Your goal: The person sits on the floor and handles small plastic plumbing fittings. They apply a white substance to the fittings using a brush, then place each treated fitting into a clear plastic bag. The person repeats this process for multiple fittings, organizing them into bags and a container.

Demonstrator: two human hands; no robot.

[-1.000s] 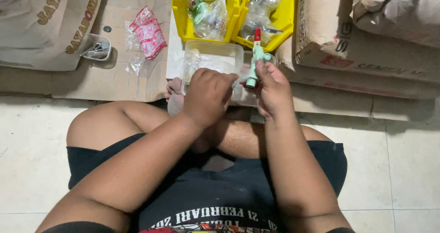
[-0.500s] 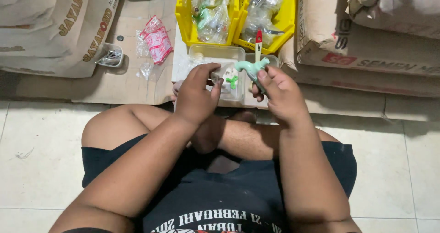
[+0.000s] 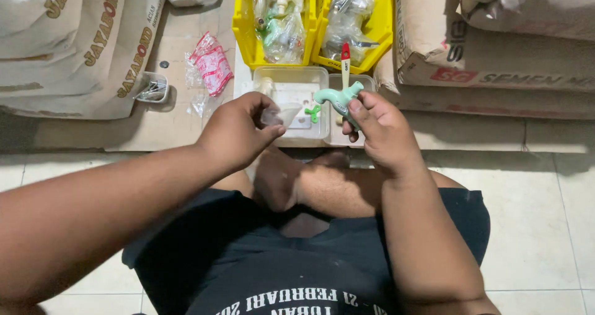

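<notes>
Up front, two yellow bins (image 3: 243, 36) hold bagged plastic taps, and two clear trays (image 3: 291, 76) sit just below them. Tray contents are hard to make out. Fingers of the right hand (image 3: 384, 132) curl around a pale green tap (image 3: 336, 98), lying roughly level, spout leftward. Nearby, the left hand (image 3: 238, 132) pinches a clear plastic bag (image 3: 282, 113).

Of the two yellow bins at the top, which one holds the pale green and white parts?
The left yellow bin: bagged pale green and white plastic pieces show in it. The right yellow bin holds only clear bags with greyish, metallic-looking contents.
</notes>
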